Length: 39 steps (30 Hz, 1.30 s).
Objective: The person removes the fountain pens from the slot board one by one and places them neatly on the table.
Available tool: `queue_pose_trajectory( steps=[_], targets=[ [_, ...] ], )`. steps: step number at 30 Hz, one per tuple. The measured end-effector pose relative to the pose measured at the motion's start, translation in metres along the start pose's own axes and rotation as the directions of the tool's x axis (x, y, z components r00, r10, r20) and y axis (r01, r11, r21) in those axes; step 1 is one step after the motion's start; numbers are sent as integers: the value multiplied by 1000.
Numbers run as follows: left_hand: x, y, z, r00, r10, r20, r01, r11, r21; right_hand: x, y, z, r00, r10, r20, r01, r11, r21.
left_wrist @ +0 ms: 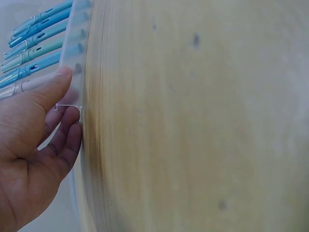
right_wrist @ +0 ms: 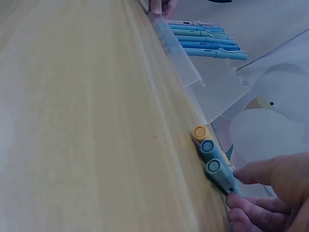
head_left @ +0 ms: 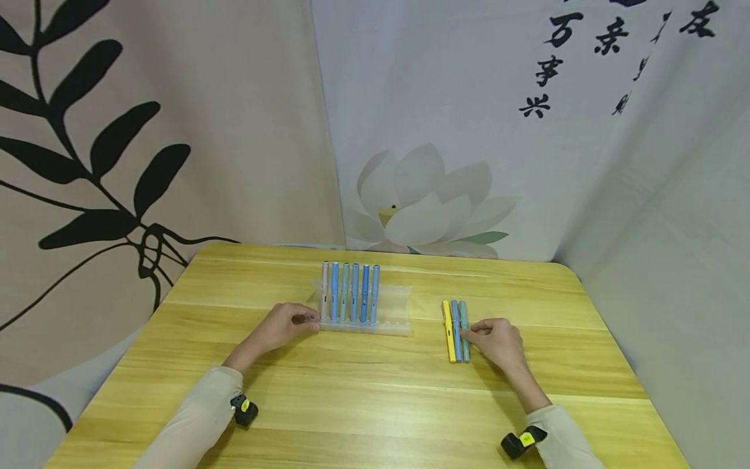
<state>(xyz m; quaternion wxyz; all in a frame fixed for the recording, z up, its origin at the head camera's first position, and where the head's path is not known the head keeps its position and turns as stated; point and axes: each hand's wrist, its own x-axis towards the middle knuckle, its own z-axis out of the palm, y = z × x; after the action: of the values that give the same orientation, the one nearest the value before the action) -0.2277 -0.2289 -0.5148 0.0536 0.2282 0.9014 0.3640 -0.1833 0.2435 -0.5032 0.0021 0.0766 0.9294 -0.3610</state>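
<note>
A clear plastic pen stand (head_left: 394,311) sits toward the back of the table, holding a row of several capped pens, among them a grey-pink pen (head_left: 325,291), a green pen (head_left: 344,292) and blue ones. My left hand (head_left: 291,323) grips the stand's left end, with the thumb (left_wrist: 59,87) on its front strip and the fingers curled at its edge. To the right, a yellow pen (head_left: 448,332), a blue pen (head_left: 456,331) and a teal-green pen (head_left: 464,319) lie side by side. My right hand (head_left: 498,340) pinches the teal-green pen between thumb and fingers.
The wooden table (head_left: 340,404) has its back edge close behind the stand. Printed curtains (head_left: 234,130) hang behind and at the sides. A small black camera is strapped on each wrist, the left camera (head_left: 244,410) and the right camera (head_left: 521,443).
</note>
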Motion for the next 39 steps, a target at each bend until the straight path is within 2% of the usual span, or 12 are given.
queue_pose_trajectory(
  steps=[4,9,18,27,32,35,39],
  targets=[
    [0,1,0,1000,-5,1,5,1000,-7,-1,-3,-5,999,-49,-14,49,999,12],
    [-1,2,-1,1000,-17,10,18,1000,-18,0,-13,-8,987,-151,-49,152,988,27],
    [-1,3,-1,1000,0,6,0,1000,-22,-1,-37,-2,967,-250,-40,253,950,185],
    [-1,1,0,1000,30,-6,-30,999,-13,2,-64,20,939,-343,-30,337,896,290],
    [-1,1,0,1000,15,-2,-15,1000,-10,5,-76,35,928,-373,-11,353,870,344],
    [0,1,-1,1000,7,1,-7,1000,-18,6,-83,45,923,-384,-3,359,859,365],
    [0,1,-1,1000,6,-2,-6,1000,-24,9,-93,58,927,-374,7,343,859,381]
  ],
)
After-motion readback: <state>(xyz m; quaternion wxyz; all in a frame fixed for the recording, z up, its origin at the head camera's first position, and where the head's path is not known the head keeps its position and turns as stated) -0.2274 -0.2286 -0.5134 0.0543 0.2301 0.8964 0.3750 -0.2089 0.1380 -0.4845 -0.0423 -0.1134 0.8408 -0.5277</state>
